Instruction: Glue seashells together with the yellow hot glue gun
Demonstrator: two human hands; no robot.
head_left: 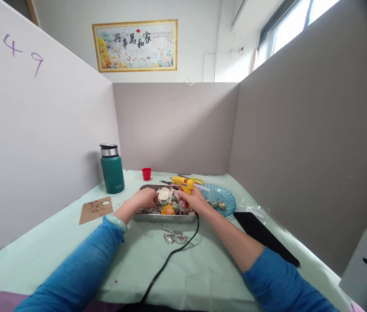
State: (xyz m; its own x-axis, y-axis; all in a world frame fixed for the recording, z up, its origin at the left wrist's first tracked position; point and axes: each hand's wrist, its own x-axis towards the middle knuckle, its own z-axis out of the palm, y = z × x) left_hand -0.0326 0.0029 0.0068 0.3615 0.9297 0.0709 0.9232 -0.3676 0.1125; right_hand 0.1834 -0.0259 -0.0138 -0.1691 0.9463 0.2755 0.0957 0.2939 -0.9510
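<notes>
My right hand (pixel 192 200) is wrapped round the handle of a yellow hot glue gun (pixel 186 183), its nozzle pointing left and a pale glue stick out of its back. Under both hands stands a metal tray (pixel 165 218) of mixed dried pieces, among them an orange one (pixel 168 210) and a cream, flat round one (pixel 163 196). My left hand (pixel 147 198) reaches over the tray's left side with fingers curled together; whatever lies between the fingertips is hidden. A black cord (pixel 170 255) runs from below my right hand to the table's front edge.
Small silver clips (pixel 175 237) lie before the tray. Left are a brown card (pixel 96 210) and a green bottle (pixel 112 171); behind, a red cup (pixel 146 174). To the right sit a blue scalloped plate (pixel 227 197) and a black strip (pixel 264 236). Grey panels (pixel 177 130) enclose three sides.
</notes>
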